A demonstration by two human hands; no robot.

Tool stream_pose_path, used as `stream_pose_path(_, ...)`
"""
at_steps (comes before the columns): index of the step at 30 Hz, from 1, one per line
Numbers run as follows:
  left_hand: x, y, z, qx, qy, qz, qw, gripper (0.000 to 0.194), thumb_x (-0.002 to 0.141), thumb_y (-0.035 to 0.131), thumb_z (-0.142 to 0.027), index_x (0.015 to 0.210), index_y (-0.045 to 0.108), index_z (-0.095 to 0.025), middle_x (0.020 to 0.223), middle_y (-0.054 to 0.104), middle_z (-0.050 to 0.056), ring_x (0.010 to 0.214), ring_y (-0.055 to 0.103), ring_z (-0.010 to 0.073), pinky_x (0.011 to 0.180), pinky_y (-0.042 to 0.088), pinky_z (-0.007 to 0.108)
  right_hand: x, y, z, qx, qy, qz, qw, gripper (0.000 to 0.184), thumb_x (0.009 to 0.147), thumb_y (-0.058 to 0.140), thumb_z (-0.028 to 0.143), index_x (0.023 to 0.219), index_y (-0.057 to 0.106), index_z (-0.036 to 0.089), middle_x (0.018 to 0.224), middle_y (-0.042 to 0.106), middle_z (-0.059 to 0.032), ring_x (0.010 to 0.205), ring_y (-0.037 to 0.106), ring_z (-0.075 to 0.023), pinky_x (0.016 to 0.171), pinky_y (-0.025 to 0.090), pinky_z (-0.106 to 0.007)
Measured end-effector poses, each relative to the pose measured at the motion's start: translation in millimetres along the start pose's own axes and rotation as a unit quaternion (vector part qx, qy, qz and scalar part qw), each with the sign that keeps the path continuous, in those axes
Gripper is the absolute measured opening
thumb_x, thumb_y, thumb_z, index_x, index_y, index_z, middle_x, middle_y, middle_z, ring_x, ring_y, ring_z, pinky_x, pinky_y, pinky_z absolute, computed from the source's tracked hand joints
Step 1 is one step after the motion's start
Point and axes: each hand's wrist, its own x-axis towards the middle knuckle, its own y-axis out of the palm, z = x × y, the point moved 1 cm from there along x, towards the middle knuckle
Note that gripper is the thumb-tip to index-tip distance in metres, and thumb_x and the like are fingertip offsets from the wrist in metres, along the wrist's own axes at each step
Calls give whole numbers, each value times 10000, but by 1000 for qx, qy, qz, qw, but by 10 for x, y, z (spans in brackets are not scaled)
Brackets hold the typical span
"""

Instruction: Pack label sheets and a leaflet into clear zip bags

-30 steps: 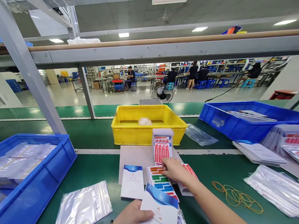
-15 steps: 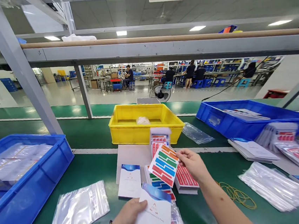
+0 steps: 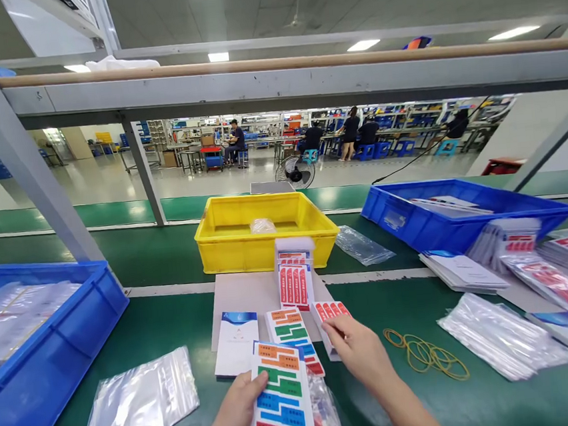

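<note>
My left hand (image 3: 237, 408) grips a sticker sheet (image 3: 279, 397) with orange, green, blue and red label shapes, its thumb on the left edge. A white-and-blue booklet is beneath it, almost wholly covered. My right hand (image 3: 360, 349) pinches the edge of the top sheet on a stack of red sticker sheets (image 3: 331, 310). Between the hands lies a stack of multicoloured sticker sheets (image 3: 290, 329). To its left is a stack of white booklets (image 3: 236, 345) with blue tops. Clear plastic packaging (image 3: 326, 413) shows partly behind the held sheet.
A yellow bin (image 3: 262, 252) stands behind the stacks, with more red-printed sheets (image 3: 295, 285) before it. Blue bins (image 3: 92, 305) flank the bench. Clear zip bags (image 3: 142, 404) lie left; rubber bands (image 3: 428, 356) and more bags (image 3: 501, 336) lie right. A shelf beam (image 3: 271, 83) crosses above.
The multicoloured sticker sheet has gone from my right hand onto the booklet in my left hand. My right hand has moved down to the red sticker stack. The view has shifted slightly.
</note>
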Motion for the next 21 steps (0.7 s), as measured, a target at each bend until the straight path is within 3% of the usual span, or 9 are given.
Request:
stream_pose_path(2,-6,13,-13,-2,-11,-7,1000,345,657,709,-343,863,608,-85,765,712,131,701,678,265,700,512,365,43,-96,-118,-111,-16,-11,994,299,860,342,278,711,587,192,762,613,-71,745,561,-211,680,392,-319)
stream_pose_path(7,-3,43,-20,3,-17,-7,1000,351,643,720,-339,851,606,-81,740,714,132,668,680,266,655,524,347,63,-84,-164,-270,5,69,960,244,804,502,381,700,567,169,790,609,-91,757,551,-250,638,352,-337)
stream_pose_path(12,-24,61,-51,15,-32,-18,999,358,618,737,-356,809,605,-84,724,715,127,665,682,261,645,526,323,35,-97,-137,-284,-22,108,952,151,710,598,291,798,544,181,890,605,-79,820,539,-251,669,333,-327)
stream_pose_path(16,-21,58,-59,20,-37,-20,999,332,645,719,-347,813,603,-85,730,718,120,666,683,252,648,526,314,34,-181,-184,-269,-46,131,953,98,721,586,188,803,532,193,929,597,-62,841,533,-232,678,333,-311)
stream_pose_path(21,16,20,-26,9,-29,-14,999,357,665,708,-318,890,601,-61,736,718,130,658,683,252,640,529,317,37,-224,-198,-246,-55,141,957,61,753,583,207,790,537,194,899,602,-50,836,538,-225,689,337,-310)
